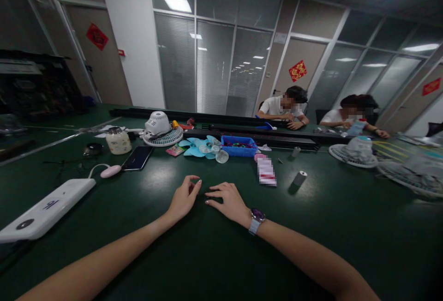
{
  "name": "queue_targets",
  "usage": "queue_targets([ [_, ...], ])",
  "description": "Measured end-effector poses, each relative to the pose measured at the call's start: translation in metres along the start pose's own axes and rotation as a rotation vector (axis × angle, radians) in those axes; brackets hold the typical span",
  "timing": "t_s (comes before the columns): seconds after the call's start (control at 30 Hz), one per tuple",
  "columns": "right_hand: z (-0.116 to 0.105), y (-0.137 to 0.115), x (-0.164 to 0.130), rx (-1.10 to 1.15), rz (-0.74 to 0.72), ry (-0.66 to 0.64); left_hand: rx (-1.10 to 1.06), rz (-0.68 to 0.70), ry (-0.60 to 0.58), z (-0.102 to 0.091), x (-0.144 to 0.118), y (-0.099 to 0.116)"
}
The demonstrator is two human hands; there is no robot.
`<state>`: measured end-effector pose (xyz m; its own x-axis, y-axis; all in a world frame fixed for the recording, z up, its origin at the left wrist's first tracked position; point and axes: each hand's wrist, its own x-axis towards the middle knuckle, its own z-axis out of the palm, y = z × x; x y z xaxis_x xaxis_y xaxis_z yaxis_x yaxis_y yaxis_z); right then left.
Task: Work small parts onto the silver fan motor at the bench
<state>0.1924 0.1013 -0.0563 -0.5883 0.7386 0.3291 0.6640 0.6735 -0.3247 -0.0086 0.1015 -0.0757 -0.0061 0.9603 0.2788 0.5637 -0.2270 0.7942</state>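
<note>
My left hand (185, 195) rests on the dark green table (194, 259), fingers loosely curved and apart, holding nothing. Close by on its right, my right hand (228, 200) lies with spread fingers and nothing in them; a watch (256, 218) is on that wrist. A small gap separates the two hands. Beyond them are light blue fan blades (197, 147) and a blue bin (238, 149) with small parts inside. To the right of the bin lies a pink and white packet (266, 171), partly blurred out. A grey metal cylinder (299, 178) stands farther right.
On the left are a white power bank-like device (48, 208), a phone (137, 158), a pink oval object (110, 171) and a patterned jar (118, 141). White fan parts (161, 128) sit behind. Two people (285, 107) work across the table, near another fan part (356, 152).
</note>
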Motion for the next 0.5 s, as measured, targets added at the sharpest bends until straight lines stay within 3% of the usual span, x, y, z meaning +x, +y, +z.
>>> queue_targets([
  [0.17, -0.001, -0.001, 0.002, -0.016, -0.026, 0.021, -0.008, -0.004, 0.000, 0.001, 0.000, -0.001],
  [0.3, -0.028, 0.012, -0.009, -0.026, -0.019, 0.097, -0.006, -0.010, -0.016, -0.002, -0.001, 0.002],
  [0.4, -0.066, 0.051, -0.035, -0.112, 0.072, 0.265, -0.005, -0.006, -0.028, -0.004, -0.002, 0.004],
  [0.5, -0.105, 0.108, -0.071, -0.327, 0.246, 0.493, 0.002, -0.003, -0.043, -0.003, -0.001, 0.004],
])
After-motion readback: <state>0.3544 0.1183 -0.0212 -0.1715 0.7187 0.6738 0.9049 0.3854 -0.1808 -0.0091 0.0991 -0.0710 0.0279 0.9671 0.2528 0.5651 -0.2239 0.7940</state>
